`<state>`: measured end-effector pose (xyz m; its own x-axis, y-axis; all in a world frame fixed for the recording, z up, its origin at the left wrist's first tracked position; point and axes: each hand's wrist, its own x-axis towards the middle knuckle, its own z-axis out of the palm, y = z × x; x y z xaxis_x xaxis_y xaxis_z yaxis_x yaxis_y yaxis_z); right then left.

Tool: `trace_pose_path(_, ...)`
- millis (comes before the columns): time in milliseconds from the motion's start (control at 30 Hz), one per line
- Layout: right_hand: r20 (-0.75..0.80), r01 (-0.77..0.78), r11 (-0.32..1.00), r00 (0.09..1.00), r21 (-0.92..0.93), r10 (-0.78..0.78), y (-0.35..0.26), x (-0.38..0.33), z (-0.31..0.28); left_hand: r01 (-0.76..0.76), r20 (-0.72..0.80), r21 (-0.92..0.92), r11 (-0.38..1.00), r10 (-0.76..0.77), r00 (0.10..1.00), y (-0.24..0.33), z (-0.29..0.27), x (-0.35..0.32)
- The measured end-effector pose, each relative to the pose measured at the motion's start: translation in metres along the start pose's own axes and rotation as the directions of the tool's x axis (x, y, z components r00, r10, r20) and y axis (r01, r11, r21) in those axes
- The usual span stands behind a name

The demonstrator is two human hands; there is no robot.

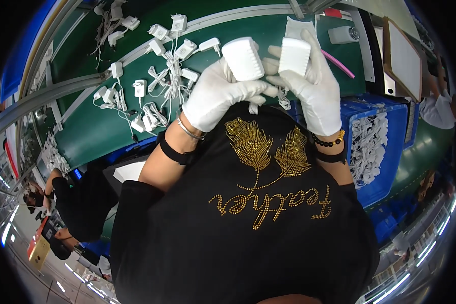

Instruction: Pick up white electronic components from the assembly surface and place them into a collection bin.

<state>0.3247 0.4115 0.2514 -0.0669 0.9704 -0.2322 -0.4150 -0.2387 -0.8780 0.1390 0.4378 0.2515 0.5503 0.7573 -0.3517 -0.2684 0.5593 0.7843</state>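
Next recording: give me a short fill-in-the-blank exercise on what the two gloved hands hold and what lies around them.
1. Each hand, the left hand and the right hand, wears a glove of the colour ____.
2. The left hand holds a white ribbed plastic adapter block; the right hand holds a second white plastic block, so together they hold ____ blocks.
3. The corded white chargers lie on a belt surface of the colour ____.
4. The plastic crate at the person's right is ____.

Missing words: white; two; green; blue

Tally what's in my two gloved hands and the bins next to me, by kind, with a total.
White adapter blocks held: 2, one in the left hand at, one in the right hand at
Blue bins: 1
Total: 3
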Motion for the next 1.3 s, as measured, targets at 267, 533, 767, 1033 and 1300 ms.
trace_pose_path(267, 0.048, 0.019, 1.0, 0.999, 0.006, -0.019, 0.001, -0.001, -0.008, 0.005, 0.048, 0.007, 1.0, -0.005, 0.999, -0.002, -0.002, 0.005)
trace_pose_path(533, 0.036, 0.066, 0.997, 0.997, -0.031, -0.065, 0.011, -0.001, -0.003, -0.172, -0.116, 0.179, 0.969, 0.194, 0.974, -0.022, -0.006, 0.006)
trace_pose_path(767, 0.05, 0.16, 0.959, 0.987, -0.235, -0.153, 0.025, -0.004, -0.003, -0.393, -0.079, 0.534, 0.749, 0.507, 0.859, -0.042, -0.008, 0.016)
trace_pose_path(1033, 0.066, 0.24, 0.949, 0.971, -0.204, -0.231, 0.03, -0.001, -0.002, -0.385, -0.03, 0.682, 0.621, 0.55, 0.835, -0.035, -0.005, 0.013)
trace_pose_path(1300, 0.161, 0.323, 0.895, 0.945, -0.308, -0.285, 0.029, -0.003, -0.008, -0.321, -0.052, 0.634, 0.704, 0.452, 0.891, -0.027, 0.003, 0.01)
